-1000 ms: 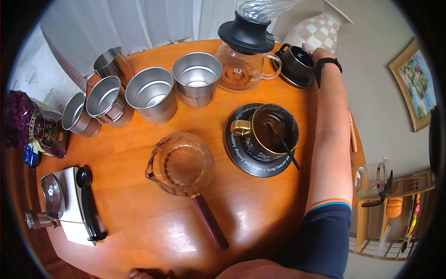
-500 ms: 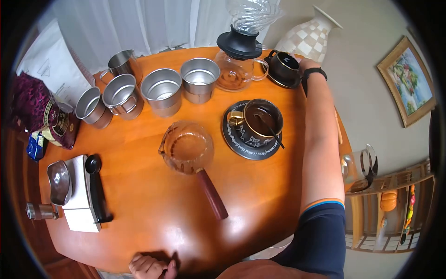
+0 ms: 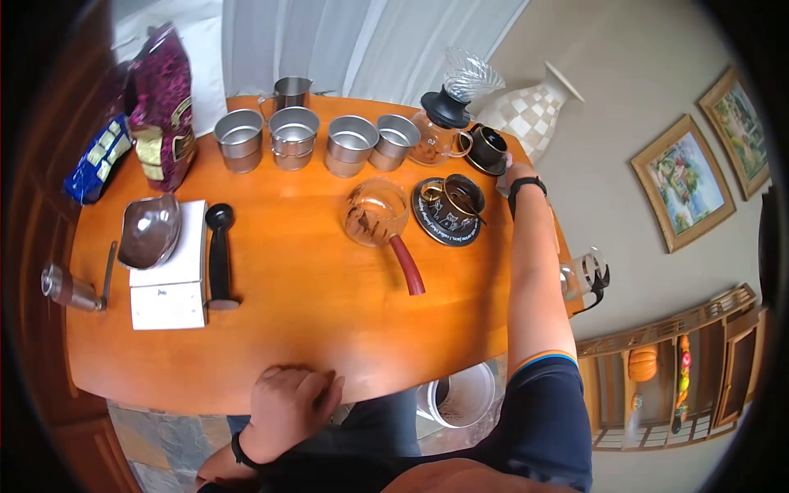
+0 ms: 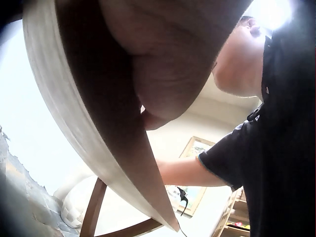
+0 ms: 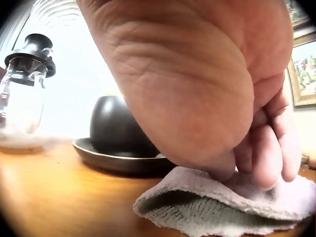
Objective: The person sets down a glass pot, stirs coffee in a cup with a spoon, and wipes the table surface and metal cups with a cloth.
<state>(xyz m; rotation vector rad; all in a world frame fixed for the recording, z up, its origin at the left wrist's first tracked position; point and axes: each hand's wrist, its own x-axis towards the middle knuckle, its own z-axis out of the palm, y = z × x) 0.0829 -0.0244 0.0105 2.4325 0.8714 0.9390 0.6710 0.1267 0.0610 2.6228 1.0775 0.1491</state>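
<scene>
Right wrist view: a pale cloth [image 5: 222, 215] is touched by the bent fingers of the right hand [image 5: 197, 89], which are held close together; whether a fold is pinched cannot be told. The cloth is laid by the right edge of the wooden table [image 3: 312, 329], toward the far right corner, just beside a saucer [image 5: 98, 158] on which a black cup [image 5: 118, 126] is set. In the head view, the cloth is largely hidden by the hand. The left hand [image 3: 289, 407] is rested at the near edge of the surface, its fingers loosely bent.

Along the far edge, a glass jug [image 3: 426, 149] is topped by a dripper [image 3: 448, 107], and four metal cups [image 3: 349, 152] are lined up beside it. Closer to the near edge, a patterned cup [image 3: 440, 214] is stood on its own plate [image 3: 448, 240], with a glass pan [image 3: 374, 220] placed near it. Toward the left edge, a bowl [image 3: 150, 234] is carried by a white scale [image 3: 168, 311], flanked by a black scoop [image 3: 219, 263] and a grinder [image 3: 72, 289]. At the far left corner, a purple bag [image 3: 160, 115] is stood.
</scene>
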